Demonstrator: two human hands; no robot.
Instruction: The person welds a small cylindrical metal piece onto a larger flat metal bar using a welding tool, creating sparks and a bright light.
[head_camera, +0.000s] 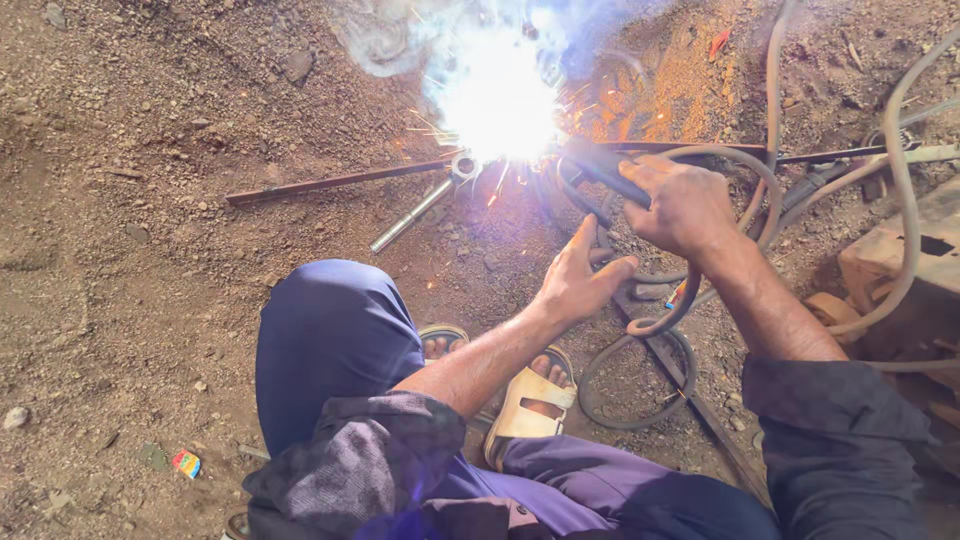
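The holder (600, 165) sat in the right hand (682, 205), fingers wrapped tight round it, its tip at the white arc (497, 100) on the rod (330, 183) lying on the dirt. The left hand (578, 280) was spread loosely over the cable (640, 330), beside a sandal (525, 405)

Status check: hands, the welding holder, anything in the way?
Right hand gripping welding holder, arc burning at thin rod. Left hand steadying cable. Loose cables crowd the right.
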